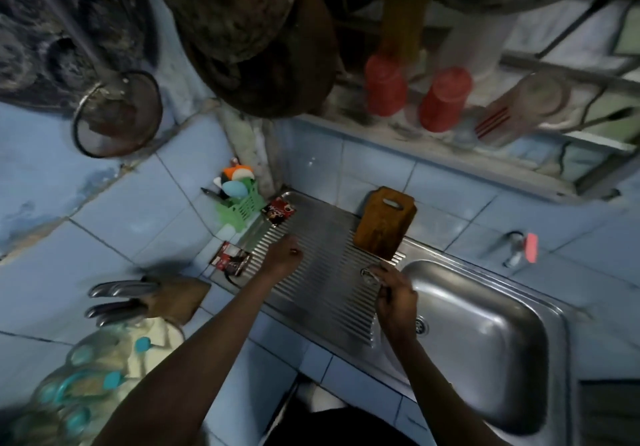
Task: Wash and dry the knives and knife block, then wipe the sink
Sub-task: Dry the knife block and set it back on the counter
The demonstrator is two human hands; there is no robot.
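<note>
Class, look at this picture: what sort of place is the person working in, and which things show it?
Most likely a small home kitchen: a steel sink with a ribbed draining board, a wooden chopping board against blue tiles, and a knife block beside it.

Dim bluish light; soft blur throughout; wide-angle bending at edges.

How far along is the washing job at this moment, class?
Barely begun, it seems. The knife block stands on the tiled counter, knives in its slots. In hand: the left hand rests on the ribbed drainboard; the right hand holds a small object I cannot identify. Left: washing, drying, wiping the sink, which holds nothing.
</note>
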